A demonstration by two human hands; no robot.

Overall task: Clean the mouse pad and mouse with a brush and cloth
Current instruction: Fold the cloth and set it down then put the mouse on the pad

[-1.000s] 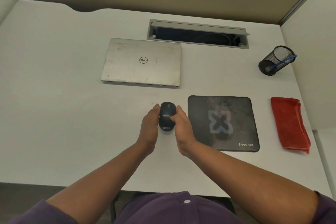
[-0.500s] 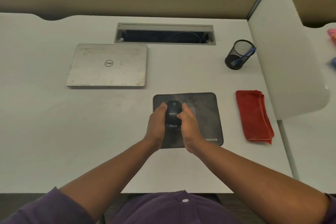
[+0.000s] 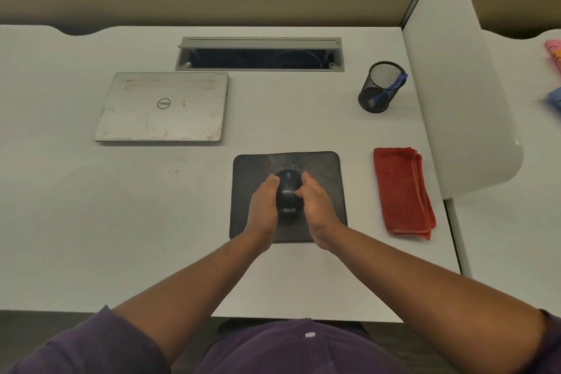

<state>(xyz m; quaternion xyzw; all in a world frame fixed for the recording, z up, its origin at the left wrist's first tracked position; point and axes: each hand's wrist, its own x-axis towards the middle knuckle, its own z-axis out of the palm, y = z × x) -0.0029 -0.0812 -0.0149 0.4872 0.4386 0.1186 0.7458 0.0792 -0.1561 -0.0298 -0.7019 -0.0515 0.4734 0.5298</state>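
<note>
A black mouse (image 3: 288,194) is over the middle of the dark mouse pad (image 3: 258,167), which shows grey dusty specks near its far edge. My left hand (image 3: 263,209) holds the mouse's left side and my right hand (image 3: 315,209) holds its right side, thumb curled onto the top. A folded red cloth (image 3: 402,191) lies to the right of the pad. A blue-handled brush (image 3: 391,86) stands in a black mesh cup (image 3: 379,88) at the back right.
A closed silver laptop (image 3: 162,107) lies at the back left. An open cable tray (image 3: 259,55) is set into the desk behind it. A white divider panel (image 3: 461,94) bounds the desk on the right. The desk's front edge (image 3: 273,317) is close to my body.
Both hands have carried the mouse from the bare desk left of the pad onto the pad's middle. My view has shifted to the right.
</note>
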